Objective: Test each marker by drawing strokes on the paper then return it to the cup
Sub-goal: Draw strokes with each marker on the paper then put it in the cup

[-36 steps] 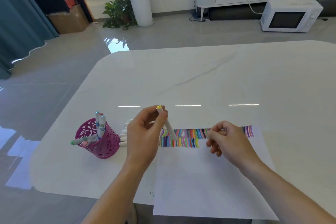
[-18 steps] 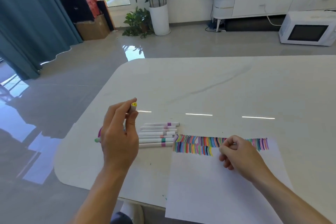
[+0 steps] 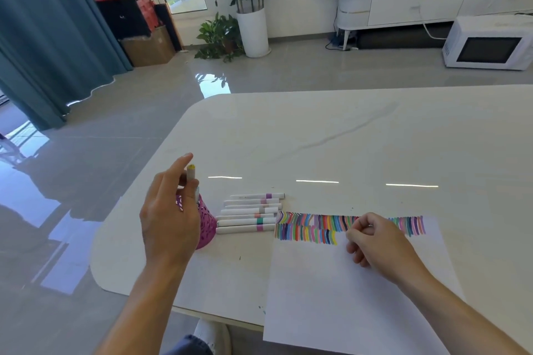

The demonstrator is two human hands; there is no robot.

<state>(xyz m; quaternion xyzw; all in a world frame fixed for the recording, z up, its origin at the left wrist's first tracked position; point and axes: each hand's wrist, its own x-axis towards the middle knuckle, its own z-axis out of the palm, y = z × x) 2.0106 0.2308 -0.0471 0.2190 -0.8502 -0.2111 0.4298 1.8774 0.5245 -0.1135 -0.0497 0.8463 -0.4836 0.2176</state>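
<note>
Two rows of coloured strokes (image 3: 311,228) already cross the white paper sheet (image 3: 331,297). The left hand (image 3: 170,225) has its grip pinched on a yellow-tipped white marker (image 3: 191,174) above the magenta perforated cup (image 3: 206,222), so its return looks close. Several white markers (image 3: 248,220) lie on the desk (image 3: 317,138), likely yet to go back. The right hand (image 3: 375,239) rests curled on the paper; I cannot tell what its grip holds.

**White table, three things upon it**

A white, grey-veined table (image 3: 346,130) carried a pink cut-out cup (image 3: 207,223) near its left corner. At the cup's 3 o'clock lay perhaps seven white markers (image 3: 248,215) side by side. At their 4 o'clock lay a paper (image 3: 331,291) banded with coloured strokes.
</note>
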